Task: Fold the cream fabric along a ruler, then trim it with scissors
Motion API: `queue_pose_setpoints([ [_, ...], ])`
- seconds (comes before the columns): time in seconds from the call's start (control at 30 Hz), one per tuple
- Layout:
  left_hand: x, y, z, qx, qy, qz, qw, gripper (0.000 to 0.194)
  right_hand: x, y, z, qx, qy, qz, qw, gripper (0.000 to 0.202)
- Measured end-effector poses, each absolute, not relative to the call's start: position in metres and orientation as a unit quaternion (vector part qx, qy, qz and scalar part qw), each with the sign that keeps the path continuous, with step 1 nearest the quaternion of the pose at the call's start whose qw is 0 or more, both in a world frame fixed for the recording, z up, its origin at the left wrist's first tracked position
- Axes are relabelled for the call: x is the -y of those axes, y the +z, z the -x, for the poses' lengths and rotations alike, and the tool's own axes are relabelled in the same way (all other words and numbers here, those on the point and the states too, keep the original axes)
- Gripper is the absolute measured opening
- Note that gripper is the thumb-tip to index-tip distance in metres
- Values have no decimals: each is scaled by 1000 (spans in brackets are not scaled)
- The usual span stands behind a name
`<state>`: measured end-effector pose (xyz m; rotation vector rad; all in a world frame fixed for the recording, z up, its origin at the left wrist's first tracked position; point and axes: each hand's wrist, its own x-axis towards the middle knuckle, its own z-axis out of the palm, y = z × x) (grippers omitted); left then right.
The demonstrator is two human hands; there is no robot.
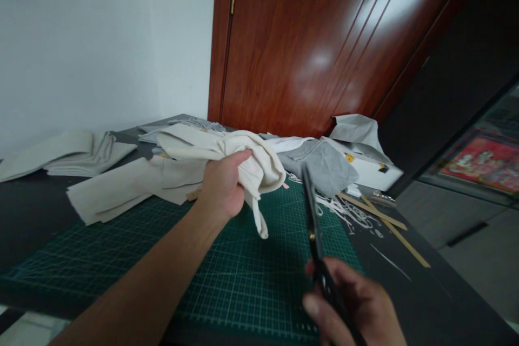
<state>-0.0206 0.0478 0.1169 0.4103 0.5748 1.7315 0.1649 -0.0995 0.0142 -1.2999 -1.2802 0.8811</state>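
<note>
Pinching one cloth bundle (261, 157) is the left hand (225, 181), the right hand (360, 303) gripping one pair of scissors (311, 221), long axis pointing forward.

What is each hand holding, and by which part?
The left hand holds cream fabric by a bunched fold; the right hand, black scissors by the handles.

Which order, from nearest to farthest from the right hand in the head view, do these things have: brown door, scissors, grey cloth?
1. Scissors: held in the right hand.
2. Grey cloth: ahead, near the far end of the green mat.
3. Brown door: at the back, beyond the cloth.
</note>
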Motion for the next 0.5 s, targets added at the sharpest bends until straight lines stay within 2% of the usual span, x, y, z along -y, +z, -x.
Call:
queue_pose_setpoints([
  [0.13, -35, 115, 6, -242, 717, -201, 622, 47, 51, 53, -167, 527, 158, 563, 616, 40],
  [0.2, -29, 112, 0, -241, 699, -220, 637, 49, 25, 62, -171, 533, 115, 564, 619, 42],
  [0.37, -20, 105, -5, -241, 670, -246, 657, 59, -3, 72, -180, 569, 206, 517, 605, 41],
  [0.5, -20, 101, -5, -234, 658, -267, 665, 68, -9, 81, -184, 591, 219, 502, 592, 34],
])
